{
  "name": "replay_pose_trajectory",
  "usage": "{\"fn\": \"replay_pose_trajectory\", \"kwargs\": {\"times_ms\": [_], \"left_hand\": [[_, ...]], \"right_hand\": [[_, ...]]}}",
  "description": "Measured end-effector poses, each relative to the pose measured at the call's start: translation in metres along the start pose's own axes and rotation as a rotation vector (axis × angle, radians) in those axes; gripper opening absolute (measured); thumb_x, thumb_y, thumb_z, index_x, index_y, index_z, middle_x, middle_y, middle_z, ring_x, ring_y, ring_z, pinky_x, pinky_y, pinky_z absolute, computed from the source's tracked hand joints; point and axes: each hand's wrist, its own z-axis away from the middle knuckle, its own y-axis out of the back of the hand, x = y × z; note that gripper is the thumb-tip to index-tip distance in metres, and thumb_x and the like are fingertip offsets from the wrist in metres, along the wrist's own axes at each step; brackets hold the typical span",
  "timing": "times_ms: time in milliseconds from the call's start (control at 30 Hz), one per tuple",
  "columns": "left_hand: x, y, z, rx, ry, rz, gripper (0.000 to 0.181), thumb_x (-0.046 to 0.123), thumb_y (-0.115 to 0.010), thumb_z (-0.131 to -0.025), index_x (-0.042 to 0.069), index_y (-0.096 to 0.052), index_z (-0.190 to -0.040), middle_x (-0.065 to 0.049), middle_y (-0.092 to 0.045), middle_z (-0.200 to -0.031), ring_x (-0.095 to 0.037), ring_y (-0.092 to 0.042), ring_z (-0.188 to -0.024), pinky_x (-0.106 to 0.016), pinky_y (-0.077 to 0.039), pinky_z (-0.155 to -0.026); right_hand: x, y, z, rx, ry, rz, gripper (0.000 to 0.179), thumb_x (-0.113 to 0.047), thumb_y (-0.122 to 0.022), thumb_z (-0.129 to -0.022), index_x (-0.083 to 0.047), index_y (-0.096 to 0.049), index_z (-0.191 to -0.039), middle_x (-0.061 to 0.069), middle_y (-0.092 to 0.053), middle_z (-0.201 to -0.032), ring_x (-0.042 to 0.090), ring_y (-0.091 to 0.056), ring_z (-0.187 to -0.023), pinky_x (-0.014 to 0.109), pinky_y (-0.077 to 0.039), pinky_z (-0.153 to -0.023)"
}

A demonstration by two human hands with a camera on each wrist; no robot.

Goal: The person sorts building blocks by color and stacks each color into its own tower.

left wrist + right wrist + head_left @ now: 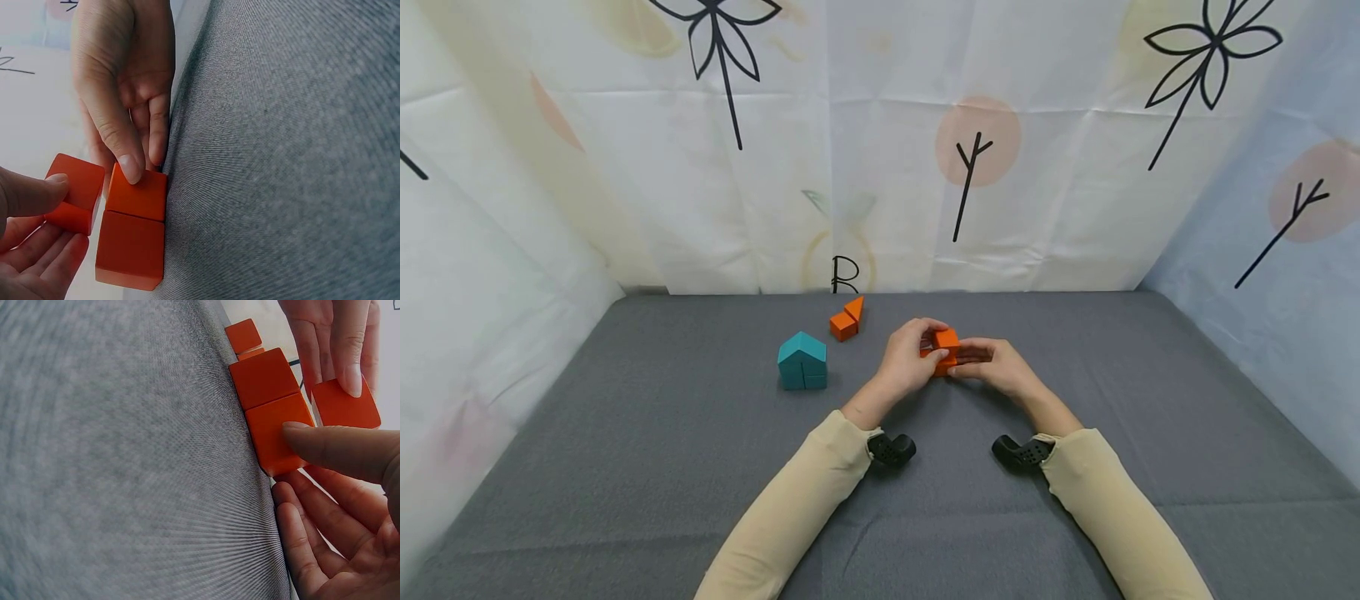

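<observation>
My left hand point(907, 357) pinches an orange block point(76, 182) between thumb and fingers, just above two orange cubes that stand side by side on the grey cloth. On the right cube point(278, 434) lies the thumb of my right hand point(1003, 368), with its other fingers behind and beside the block, gripping it. The left cube point(130, 250) sits flush against its neighbour, with a thin seam between them. In the head view my fingers partly hide both lower cubes.
A teal house-shaped stack of blocks point(802, 362) stands to the left. Behind it, a loose orange cube point(843, 327) and an orange triangular block point(856, 308) lie close together. A printed white curtain point(887, 150) borders the grey cloth-covered table point(647, 450) at the back and sides.
</observation>
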Motion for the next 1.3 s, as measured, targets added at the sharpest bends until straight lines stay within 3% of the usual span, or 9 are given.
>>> {"fn": "replay_pose_trajectory", "kwargs": {"times_ms": [900,1067,1300], "left_hand": [[0.0047,0.0007,0.0036,-0.051,0.034,-0.032,0.036,0.007,-0.066,-0.09,0.003,-0.057,-0.125,-0.014,-0.058,-0.12,-0.027,-0.057,-0.109,-0.037,-0.049,-0.093],[0.0035,0.0026,0.0037,-0.024,0.014,-0.013,0.037,0.014,-0.067,-0.09,0.001,-0.058,-0.124,-0.014,-0.059,-0.118,-0.028,-0.057,-0.109,-0.038,-0.049,-0.093],[-0.0004,0.0057,0.0024,0.071,-0.033,0.03,0.033,0.019,-0.064,-0.093,0.0,-0.06,-0.12,-0.018,-0.059,-0.115,-0.031,-0.057,-0.108,-0.041,-0.048,-0.094]], "right_hand": [[-0.0015,0.0004,0.0021,-0.005,-0.013,0.014,0.047,-0.008,-0.07,-0.087,0.007,-0.055,-0.129,0.026,-0.062,-0.122,0.033,-0.061,-0.111,0.035,-0.052,-0.091],[-0.0017,0.0003,0.002,-0.005,-0.012,0.004,0.046,-0.007,-0.069,-0.087,0.008,-0.055,-0.129,0.026,-0.062,-0.122,0.032,-0.062,-0.11,0.033,-0.053,-0.09],[-0.0018,-0.0006,0.0016,0.001,-0.007,0.005,0.046,-0.007,-0.07,-0.087,0.007,-0.056,-0.128,0.026,-0.062,-0.122,0.034,-0.061,-0.112,0.033,-0.053,-0.089]]}}
